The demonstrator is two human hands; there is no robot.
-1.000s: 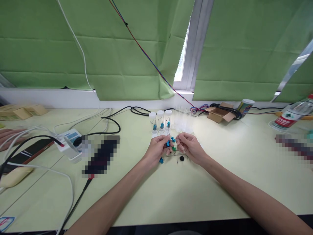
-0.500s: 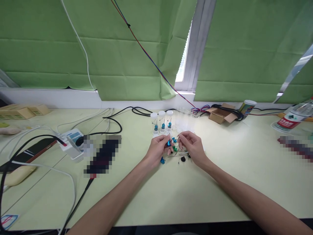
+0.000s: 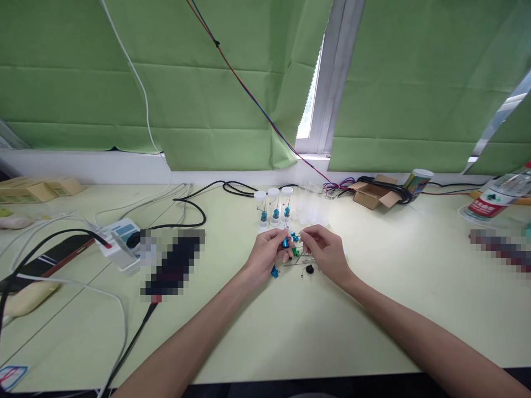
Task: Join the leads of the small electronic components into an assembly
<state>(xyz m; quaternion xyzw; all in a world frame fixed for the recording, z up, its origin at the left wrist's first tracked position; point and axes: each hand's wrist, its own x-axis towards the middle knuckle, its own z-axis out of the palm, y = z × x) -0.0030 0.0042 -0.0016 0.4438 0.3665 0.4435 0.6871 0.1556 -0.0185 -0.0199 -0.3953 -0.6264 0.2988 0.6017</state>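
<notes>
At the centre of the frame, the fingers of my left hand clamp a small, shiny blue metallic piece. The fingertips of my right hand stand close beside it; I cannot tell whether they grip anything. Status appears partial: three clear, white-capped tubes above my hands contain blue parts; a loose blue part, green part and round black part remain on the pale green desk.

Green blinds hang above a pale bench as daylight shows through 1 narrow gap beside a grey window frame; a low white wall runs behind.
</notes>
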